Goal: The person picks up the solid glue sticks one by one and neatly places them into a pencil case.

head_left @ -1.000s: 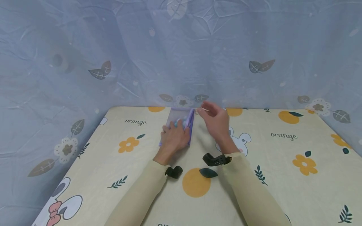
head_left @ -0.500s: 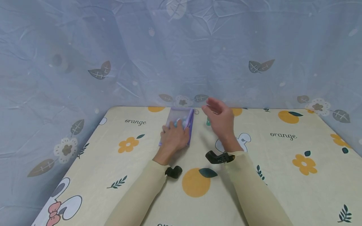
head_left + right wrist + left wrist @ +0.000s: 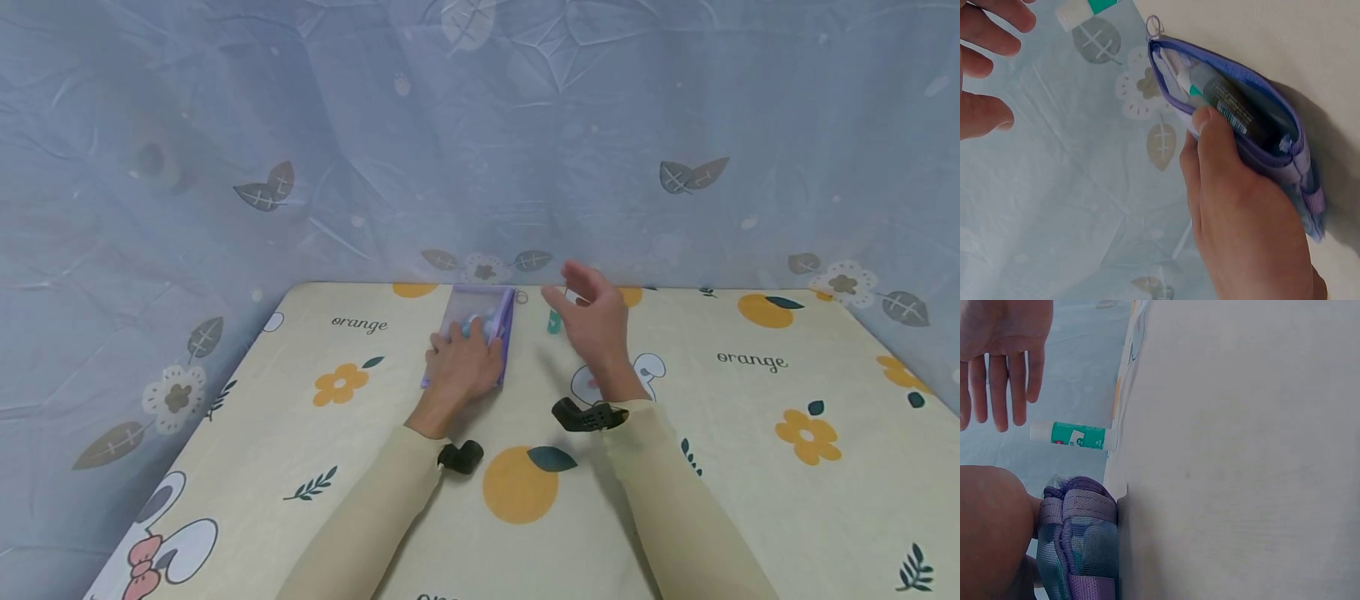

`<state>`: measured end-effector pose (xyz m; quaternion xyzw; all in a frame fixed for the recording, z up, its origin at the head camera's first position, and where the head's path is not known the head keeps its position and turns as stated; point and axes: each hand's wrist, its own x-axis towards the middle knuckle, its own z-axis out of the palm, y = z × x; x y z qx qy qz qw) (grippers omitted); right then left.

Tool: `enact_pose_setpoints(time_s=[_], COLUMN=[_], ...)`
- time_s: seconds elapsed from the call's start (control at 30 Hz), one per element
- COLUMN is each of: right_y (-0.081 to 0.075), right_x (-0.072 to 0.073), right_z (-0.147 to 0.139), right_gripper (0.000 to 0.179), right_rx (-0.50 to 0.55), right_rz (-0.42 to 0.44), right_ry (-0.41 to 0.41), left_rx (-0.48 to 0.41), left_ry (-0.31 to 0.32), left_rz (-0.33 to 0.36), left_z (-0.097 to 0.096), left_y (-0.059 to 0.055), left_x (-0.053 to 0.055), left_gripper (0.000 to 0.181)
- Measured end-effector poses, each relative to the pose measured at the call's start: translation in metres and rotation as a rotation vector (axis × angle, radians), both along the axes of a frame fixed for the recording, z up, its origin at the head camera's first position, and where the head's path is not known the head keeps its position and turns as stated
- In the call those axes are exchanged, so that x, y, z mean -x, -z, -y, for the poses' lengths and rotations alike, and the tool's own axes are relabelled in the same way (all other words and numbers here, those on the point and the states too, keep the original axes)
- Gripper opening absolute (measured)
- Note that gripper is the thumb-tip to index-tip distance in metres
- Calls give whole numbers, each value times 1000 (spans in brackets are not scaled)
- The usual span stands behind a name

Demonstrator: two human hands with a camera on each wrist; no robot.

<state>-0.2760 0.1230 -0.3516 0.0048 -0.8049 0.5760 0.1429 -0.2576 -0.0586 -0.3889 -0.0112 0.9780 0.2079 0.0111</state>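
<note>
My left hand (image 3: 465, 362) lies over a purple mesh zip pouch (image 3: 472, 302), fingers spread across its upper face. In the right wrist view its thumb rests at the rim of the pouch's open mouth. Inside show a dark marker-like tube (image 3: 1235, 106) with a barcode label and some white and green items. Right of the pouch, a green and white glue stick (image 3: 1079, 435) stands upright on the table. My right hand (image 3: 596, 321) is raised just beside it, fingers extended and apart from the stick, holding nothing.
A metal ring (image 3: 522, 297) hangs from the pouch's far corner. The cream tablecloth (image 3: 360, 517) has orange, flower and rabbit prints. A blue-grey patterned curtain (image 3: 480, 150) hangs behind the table's far edge and at its sides.
My right hand has drawn away to the right from the pouch's ring. The glue stick, hidden behind that hand at first, now shows beside it. My left hand has stayed put.
</note>
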Motion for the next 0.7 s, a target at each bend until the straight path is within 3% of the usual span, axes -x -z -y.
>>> enact_pose_setpoints(time_s=[0.7], right_y=[16], right_x=[6], right_z=[-10], right_gripper=[76], right_rx=[-36], right_rz=[141], right_ry=[-40], left_rx=[-1], left_ry=[4], left_rz=[-1], left_z=[0], left_y=[1], left_x=[0], left_gripper=[63])
